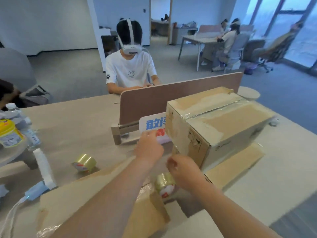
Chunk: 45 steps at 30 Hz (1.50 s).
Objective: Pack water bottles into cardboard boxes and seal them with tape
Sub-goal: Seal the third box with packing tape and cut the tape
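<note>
The taped box [221,121] sits on the table [72,127], right of centre. Left hand [148,150], fingers curled, is by its near end; right hand [185,172] curls just over a tape roll [165,184]. Whether either holds anything, I cannot tell

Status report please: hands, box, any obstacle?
Left hand at near end of brown cardboard box, grip unclear. Right hand curled above clear tape roll, hold unclear. Box top taped. White blue-lettered sign close beside box.

Left hand [148,148] reaches slightly ahead of right hand [183,171].
</note>
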{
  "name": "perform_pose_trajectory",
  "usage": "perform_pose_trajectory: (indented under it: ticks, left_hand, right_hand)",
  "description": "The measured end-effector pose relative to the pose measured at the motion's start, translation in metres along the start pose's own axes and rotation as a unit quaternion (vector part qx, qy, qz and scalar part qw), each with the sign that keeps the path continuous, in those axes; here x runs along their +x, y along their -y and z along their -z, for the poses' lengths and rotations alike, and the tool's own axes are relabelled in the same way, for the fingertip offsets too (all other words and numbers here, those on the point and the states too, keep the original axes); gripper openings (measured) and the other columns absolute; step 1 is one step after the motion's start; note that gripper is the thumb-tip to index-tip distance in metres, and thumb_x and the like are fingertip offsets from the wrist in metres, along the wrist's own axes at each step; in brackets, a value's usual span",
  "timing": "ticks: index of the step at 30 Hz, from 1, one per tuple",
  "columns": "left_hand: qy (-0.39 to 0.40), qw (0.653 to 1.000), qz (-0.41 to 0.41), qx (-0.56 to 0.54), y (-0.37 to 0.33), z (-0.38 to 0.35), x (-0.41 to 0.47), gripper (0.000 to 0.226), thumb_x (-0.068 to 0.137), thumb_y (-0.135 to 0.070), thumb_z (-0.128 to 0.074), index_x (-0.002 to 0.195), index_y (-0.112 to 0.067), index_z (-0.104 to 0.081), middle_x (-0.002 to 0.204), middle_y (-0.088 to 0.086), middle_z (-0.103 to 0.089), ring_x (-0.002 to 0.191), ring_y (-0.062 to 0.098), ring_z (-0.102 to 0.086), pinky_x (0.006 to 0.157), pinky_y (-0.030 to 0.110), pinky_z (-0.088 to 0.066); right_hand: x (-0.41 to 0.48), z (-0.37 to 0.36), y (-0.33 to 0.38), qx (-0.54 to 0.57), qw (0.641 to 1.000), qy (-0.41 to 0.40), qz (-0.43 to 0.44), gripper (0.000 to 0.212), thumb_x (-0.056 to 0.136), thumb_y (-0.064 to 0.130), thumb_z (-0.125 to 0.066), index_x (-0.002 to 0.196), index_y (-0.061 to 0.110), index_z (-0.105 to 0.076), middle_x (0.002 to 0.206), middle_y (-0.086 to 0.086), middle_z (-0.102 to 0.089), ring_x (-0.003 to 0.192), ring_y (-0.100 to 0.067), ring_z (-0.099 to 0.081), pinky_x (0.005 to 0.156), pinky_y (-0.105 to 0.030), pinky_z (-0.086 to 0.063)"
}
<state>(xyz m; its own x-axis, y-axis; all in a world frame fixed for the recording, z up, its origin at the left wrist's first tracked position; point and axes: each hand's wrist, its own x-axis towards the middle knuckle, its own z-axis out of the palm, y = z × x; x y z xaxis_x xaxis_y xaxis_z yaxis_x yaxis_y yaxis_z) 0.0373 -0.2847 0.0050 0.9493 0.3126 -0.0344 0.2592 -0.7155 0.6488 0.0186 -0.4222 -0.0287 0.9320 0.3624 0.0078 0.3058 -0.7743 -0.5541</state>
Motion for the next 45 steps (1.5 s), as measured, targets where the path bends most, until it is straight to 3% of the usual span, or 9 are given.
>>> perform_pose_trajectory:
  ticks: [3,7,11,19,25,29,33,36,45]
  left_hand:
    - [-0.061,0.992,-0.103,-0.047,-0.044,0.012,0.022,0.047,0.086,0.000,-0.045,0.130,-0.014,-0.054,0.132,0.010,-0.047,0.121,0.024,-0.044,0.099,0.029,-0.033]
    - [-0.083,0.972,-0.213,-0.048,-0.110,0.015,0.041,0.041,0.084,0.000,-0.047,0.122,-0.012,-0.058,0.128,0.011,-0.050,0.120,0.022,-0.046,0.098,0.025,-0.031]
    - [-0.042,0.955,-0.293,-0.017,-0.166,-0.005,0.047,0.037,0.087,-0.002,-0.048,0.121,-0.013,-0.057,0.128,0.008,-0.050,0.115,0.020,-0.047,0.087,0.018,-0.027]
    - [0.033,0.939,-0.343,0.022,-0.287,-0.099,0.090,0.034,0.089,-0.005,-0.048,0.116,-0.020,-0.060,0.129,0.004,-0.050,0.115,0.022,-0.050,0.093,0.032,-0.043]
    - [0.140,0.906,-0.355,0.182,-0.379,-0.199,0.170,0.034,0.091,-0.014,-0.046,0.122,-0.021,-0.058,0.128,0.007,-0.048,0.116,0.028,-0.049,0.096,0.036,-0.040]
    - [0.197,0.902,-0.318,0.216,-0.395,-0.256,0.221,0.033,0.092,-0.019,-0.044,0.121,-0.018,-0.059,0.126,0.009,-0.046,0.117,0.029,-0.048,0.093,0.037,-0.042]
    - [0.270,0.899,-0.210,0.274,-0.370,-0.288,0.256,0.031,0.088,-0.014,-0.044,0.113,-0.010,-0.062,0.118,0.013,-0.058,0.105,0.031,-0.056,0.087,0.038,-0.049]
    - [0.288,0.912,-0.141,0.258,-0.364,-0.293,0.272,0.033,0.086,-0.015,-0.042,0.110,0.004,-0.057,0.112,0.020,-0.057,0.109,0.036,-0.057,0.083,0.041,-0.049]
    - [0.305,0.925,-0.097,0.205,-0.365,-0.302,0.282,0.034,0.090,-0.016,-0.046,0.113,0.006,-0.057,0.118,0.021,-0.059,0.113,0.035,-0.056,0.088,0.040,-0.049]
  right_hand:
    - [-0.008,0.057,0.012,-0.036,0.990,-0.138,0.015,0.025,0.091,0.027,-0.050,0.074,0.010,-0.058,0.071,-0.006,-0.062,0.067,-0.025,-0.053,0.059,-0.033,-0.039]
    - [-0.016,0.133,-0.005,0.003,0.948,-0.314,-0.047,0.020,0.089,0.022,-0.055,0.076,0.009,-0.062,0.062,0.000,-0.055,0.061,-0.021,-0.051,0.058,-0.033,-0.042]
    - [-0.014,0.189,-0.073,0.051,0.907,-0.379,-0.175,0.024,0.086,0.018,-0.051,0.066,0.007,-0.057,0.060,-0.005,-0.055,0.060,-0.023,-0.048,0.052,-0.032,-0.038]
    - [0.015,0.232,-0.240,0.027,0.891,-0.322,-0.320,0.021,0.083,0.017,-0.050,0.068,0.005,-0.060,0.068,-0.008,-0.061,0.065,-0.025,-0.056,0.055,-0.031,-0.041]
    - [0.081,0.226,-0.371,0.035,0.892,-0.220,-0.394,0.019,0.082,0.016,-0.049,0.070,0.004,-0.060,0.070,-0.009,-0.061,0.062,-0.025,-0.053,0.053,-0.027,-0.036]
    - [0.127,0.208,-0.442,0.046,0.892,-0.108,-0.437,0.018,0.082,0.012,-0.047,0.065,0.008,-0.046,0.065,-0.006,-0.052,0.056,-0.023,-0.045,0.053,-0.026,-0.032]
    - [0.174,0.177,-0.493,0.085,0.875,-0.004,-0.477,0.028,0.092,0.030,-0.050,0.098,0.003,-0.054,0.099,-0.017,-0.059,0.087,-0.032,-0.056,0.062,-0.026,-0.038]
    - [0.191,0.150,-0.511,0.121,0.847,-0.012,-0.518,0.057,0.091,0.040,-0.057,0.125,-0.003,-0.042,0.125,-0.023,-0.054,0.114,-0.038,-0.053,0.078,-0.030,-0.039]
    - [0.220,0.136,-0.503,0.118,0.873,-0.066,-0.468,0.033,0.096,0.028,-0.049,0.111,-0.002,-0.048,0.102,-0.014,-0.056,0.084,-0.026,-0.048,0.070,-0.030,-0.036]
